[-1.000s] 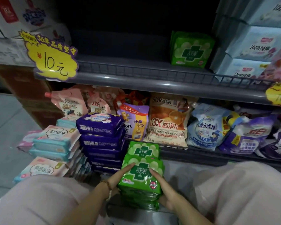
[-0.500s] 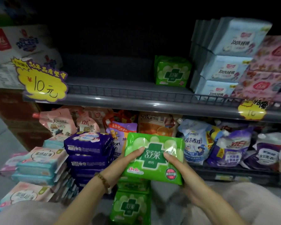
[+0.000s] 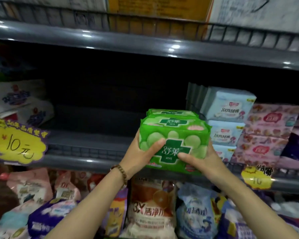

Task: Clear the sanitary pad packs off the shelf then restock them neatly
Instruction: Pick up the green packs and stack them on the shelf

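two hands — left hand and right hand, thumbs clamped on its face — grip a green pack, lifted from low down within the last second to the shelf edge, just before a second pack (restocking has begun). its label reads 舒莱; the tag, 10元; the white packs, 100%.

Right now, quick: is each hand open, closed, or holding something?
Left hand: holding the left side of the green pack, thumb on its front.
Right hand: holding the right side of the same green pack.
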`<state>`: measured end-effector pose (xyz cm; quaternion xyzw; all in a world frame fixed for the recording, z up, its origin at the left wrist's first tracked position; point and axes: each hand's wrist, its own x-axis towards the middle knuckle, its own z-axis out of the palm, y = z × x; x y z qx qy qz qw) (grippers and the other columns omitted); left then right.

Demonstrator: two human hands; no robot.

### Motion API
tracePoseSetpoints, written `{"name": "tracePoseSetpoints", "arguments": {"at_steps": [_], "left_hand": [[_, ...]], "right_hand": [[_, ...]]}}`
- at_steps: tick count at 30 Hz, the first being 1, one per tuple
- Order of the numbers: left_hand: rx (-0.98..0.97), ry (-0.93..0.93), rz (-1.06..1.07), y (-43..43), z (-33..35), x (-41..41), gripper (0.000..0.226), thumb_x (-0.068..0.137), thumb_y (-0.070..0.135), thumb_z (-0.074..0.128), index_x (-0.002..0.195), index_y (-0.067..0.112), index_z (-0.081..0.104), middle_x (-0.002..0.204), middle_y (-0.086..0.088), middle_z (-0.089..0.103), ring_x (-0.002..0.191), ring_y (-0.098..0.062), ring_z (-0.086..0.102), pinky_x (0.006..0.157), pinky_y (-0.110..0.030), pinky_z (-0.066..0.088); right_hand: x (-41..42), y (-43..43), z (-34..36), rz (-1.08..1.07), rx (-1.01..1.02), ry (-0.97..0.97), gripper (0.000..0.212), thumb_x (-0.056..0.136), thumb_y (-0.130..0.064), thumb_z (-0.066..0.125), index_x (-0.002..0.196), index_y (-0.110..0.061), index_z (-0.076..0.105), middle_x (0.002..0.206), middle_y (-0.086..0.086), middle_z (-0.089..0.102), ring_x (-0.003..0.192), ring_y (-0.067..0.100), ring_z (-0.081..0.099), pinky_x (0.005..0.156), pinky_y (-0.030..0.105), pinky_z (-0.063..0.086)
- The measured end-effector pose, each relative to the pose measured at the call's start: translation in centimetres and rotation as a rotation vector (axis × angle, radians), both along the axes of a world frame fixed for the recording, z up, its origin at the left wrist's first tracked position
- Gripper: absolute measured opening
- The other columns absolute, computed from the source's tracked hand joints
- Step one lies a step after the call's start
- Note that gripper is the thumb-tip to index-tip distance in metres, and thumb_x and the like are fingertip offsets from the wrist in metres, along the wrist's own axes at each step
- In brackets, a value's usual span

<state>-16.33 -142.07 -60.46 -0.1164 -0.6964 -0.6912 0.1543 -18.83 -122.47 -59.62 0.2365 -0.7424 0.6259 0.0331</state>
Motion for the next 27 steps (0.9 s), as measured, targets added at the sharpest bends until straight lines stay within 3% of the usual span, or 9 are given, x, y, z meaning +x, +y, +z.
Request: {"name": "tracePoseSetpoints", "arguments": {"at_steps": [3, 5, 7, 9, 10, 14, 17, 21, 27], "left_hand": [[-0.057, 0.03, 0.02, -0.1, -0.4, -3.2, 0.1, 0.053, 0.07, 0.074, 0.129, 0.011, 0.047, 0.108, 0.01, 0.069, 0.101, -0.003, 0.065, 0.076, -0.014, 0.05], [-0.097, 0.029, -0.011, 0.0, -1.2, -5.1, 0.096, 0.058, 0.066, 0.074, 0.131, 0.011, 0.044, 0.11, 0.01, 0.068, 0.101, -0.001, 0.065, 0.076, -0.013, 0.05], [-0.128, 0.008, -0.038, -0.1, -2.3, -6.6, 0.091, 0.061, 0.062, 0.073, 0.132, 0.013, 0.043, 0.112, 0.01, 0.066, 0.102, -0.002, 0.064, 0.078, -0.013, 0.049], [-0.146, -0.004, -0.041, -0.2, -3.4, -7.8, 0.082, 0.064, 0.057, 0.072, 0.13, 0.019, 0.043, 0.113, 0.011, 0.066, 0.103, -0.001, 0.063, 0.079, -0.014, 0.049], [-0.164, -0.015, -0.034, -0.2, -3.6, -8.2, 0.077, 0.066, 0.053, 0.071, 0.129, 0.021, 0.043, 0.114, 0.011, 0.066, 0.105, -0.001, 0.063, 0.081, -0.014, 0.049], [-0.27, -0.054, -0.079, -0.1, -2.4, -8.9, 0.034, 0.085, 0.034, 0.065, 0.115, 0.033, 0.049, 0.103, 0.024, 0.068, 0.099, 0.005, 0.063, 0.078, -0.01, 0.048], [-0.303, -0.048, -0.093, 0.0, -1.9, -8.5, 0.025, 0.087, 0.021, 0.059, 0.107, 0.035, 0.051, 0.094, 0.032, 0.067, 0.092, 0.011, 0.063, 0.073, -0.006, 0.047], [-0.24, -0.008, -0.058, 0.2, -2.6, -7.4, 0.042, 0.083, 0.034, 0.068, 0.12, 0.025, 0.05, 0.106, 0.02, 0.068, 0.1, 0.004, 0.063, 0.078, -0.01, 0.047], [-0.149, 0.157, 0.109, -0.7, -2.0, -5.8, 0.086, 0.055, 0.069, 0.075, 0.122, 0.019, 0.053, 0.111, 0.016, 0.067, 0.1, -0.002, 0.065, 0.078, -0.012, 0.049]], "right_hand": [[-3.2, 0.3, -0.7, -0.047, 0.065, 0.035, 0.087, 0.064, -0.005, 0.083, 0.129, -0.028, 0.031, 0.108, -0.018, 0.059, 0.085, -0.021, 0.059, 0.069, 0.0, 0.043], [-5.2, 0.5, -1.7, -0.058, 0.129, 0.027, 0.093, 0.059, -0.015, 0.086, 0.132, -0.029, 0.029, 0.111, -0.019, 0.058, 0.088, -0.022, 0.057, 0.072, 0.0, 0.043], [-6.8, 0.8, -2.8, -0.051, 0.163, 0.002, 0.097, 0.053, -0.027, 0.087, 0.133, -0.026, 0.031, 0.114, -0.015, 0.061, 0.096, -0.015, 0.06, 0.081, 0.009, 0.05], [-8.1, 1.1, -4.0, -0.033, 0.184, -0.033, 0.101, 0.051, -0.033, 0.088, 0.136, -0.021, 0.034, 0.116, -0.009, 0.066, 0.103, -0.003, 0.064, 0.09, 0.022, 0.053], [-8.5, 1.2, -4.5, -0.027, 0.182, -0.055, 0.103, 0.051, -0.035, 0.09, 0.137, -0.02, 0.036, 0.116, -0.007, 0.067, 0.103, 0.002, 0.065, 0.086, 0.023, 0.055], [-9.6, 1.2, -4.9, -0.042, 0.149, -0.065, 0.092, 0.057, -0.026, 0.089, 0.135, -0.019, 0.04, 0.115, -0.005, 0.068, 0.1, 0.004, 0.067, 0.073, 0.015, 0.053], [-9.1, 1.3, -4.7, -0.041, 0.161, -0.022, 0.084, 0.061, -0.027, 0.085, 0.133, -0.015, 0.044, 0.115, -0.005, 0.069, 0.103, 0.005, 0.066, 0.08, 0.016, 0.053], [-7.0, 1.4, -4.4, -0.06, 0.185, 0.052, 0.079, 0.066, -0.045, 0.083, 0.131, -0.018, 0.047, 0.117, -0.013, 0.067, 0.11, 0.003, 0.062, 0.097, 0.028, 0.05], [-5.0, 0.1, -2.2, -0.16, 0.213, 0.271, 0.085, 0.061, -0.064, 0.075, 0.13, -0.026, 0.045, 0.12, -0.017, 0.058, 0.111, -0.005, 0.055, 0.092, 0.013, 0.045]]}}
